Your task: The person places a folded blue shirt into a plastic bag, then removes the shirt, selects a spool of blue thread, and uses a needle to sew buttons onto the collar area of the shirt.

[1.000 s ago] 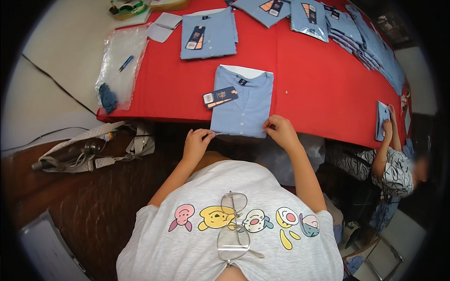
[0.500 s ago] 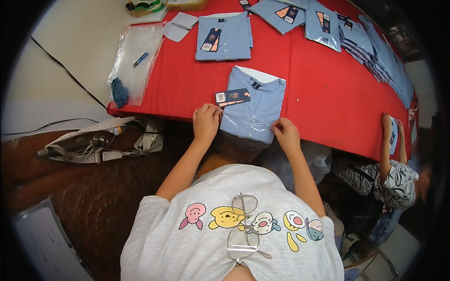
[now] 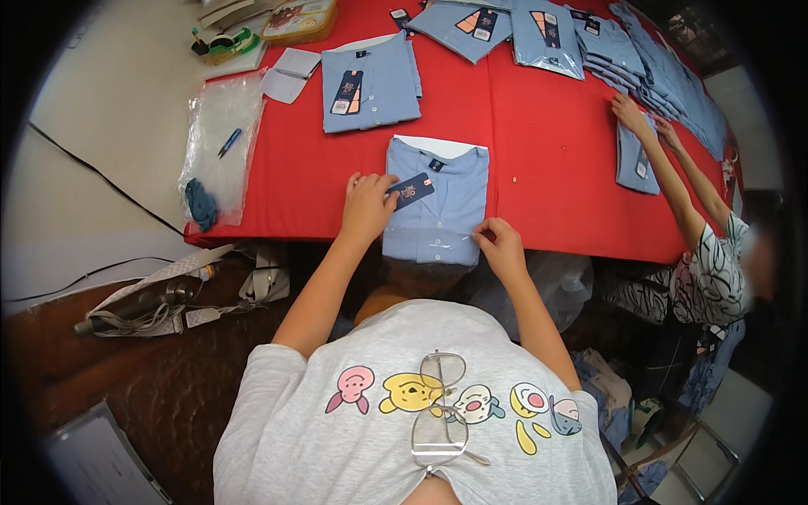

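A folded light-blue shirt (image 3: pixel 459 189) with a white insert at its collar lies at the table's near edge. Its lower part sits inside a clear plastic bag (image 3: pixel 431 244) that hangs over the edge. My left hand (image 3: pixel 368 206) is closed on one end of the dark blue hang tag (image 3: pixel 411 194), which lies tilted on the shirt's front. At the shirt's lower right corner, my right hand (image 3: pixel 502 246) pinches the bag's rim between thumb and fingers.
Another folded shirt (image 3: pixel 370 88) lies farther back on the red tablecloth (image 3: pixel 539 206). Bagged and stacked shirts (image 3: pixel 619 55) line the far right. Clear bags (image 3: pixel 215 139), a blue pen-like tool (image 3: pixel 229 143) and a notebook (image 3: pixel 290 76) lie left. A co-worker's hands (image 3: pixel 644 122) are at right.
My left hand has moved from the bag's left side onto the hang tag, which has turned. The bag rim sits lower on the shirt. The co-worker's folded shirt has moved farther onto the table.
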A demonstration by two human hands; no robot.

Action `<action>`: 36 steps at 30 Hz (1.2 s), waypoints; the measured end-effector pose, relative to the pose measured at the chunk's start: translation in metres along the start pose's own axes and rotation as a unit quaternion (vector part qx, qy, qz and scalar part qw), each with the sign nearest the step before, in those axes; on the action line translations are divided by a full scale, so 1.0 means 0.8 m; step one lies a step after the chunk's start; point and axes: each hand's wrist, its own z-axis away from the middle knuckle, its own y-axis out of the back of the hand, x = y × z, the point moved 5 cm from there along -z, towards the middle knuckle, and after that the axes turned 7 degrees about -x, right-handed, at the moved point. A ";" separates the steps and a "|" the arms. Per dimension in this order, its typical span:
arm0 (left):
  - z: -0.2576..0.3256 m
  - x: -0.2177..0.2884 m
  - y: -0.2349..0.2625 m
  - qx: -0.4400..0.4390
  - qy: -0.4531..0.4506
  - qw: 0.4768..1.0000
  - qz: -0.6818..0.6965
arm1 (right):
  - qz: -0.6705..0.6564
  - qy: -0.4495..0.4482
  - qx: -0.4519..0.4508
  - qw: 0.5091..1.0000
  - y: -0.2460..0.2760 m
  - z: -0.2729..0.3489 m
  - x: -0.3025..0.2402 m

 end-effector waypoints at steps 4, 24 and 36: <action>0.019 0.024 0.002 0.054 -0.001 0.999 -0.008 | -0.026 0.003 0.005 1.000 -0.006 -0.003 0.006; 0.067 -0.002 -0.008 -0.057 -0.057 0.993 0.086 | 0.036 0.030 0.015 0.999 0.022 -0.021 -0.014; -0.034 -0.012 -0.008 -0.018 -0.127 0.991 -0.036 | 0.205 0.134 0.022 0.969 0.036 -0.083 -0.029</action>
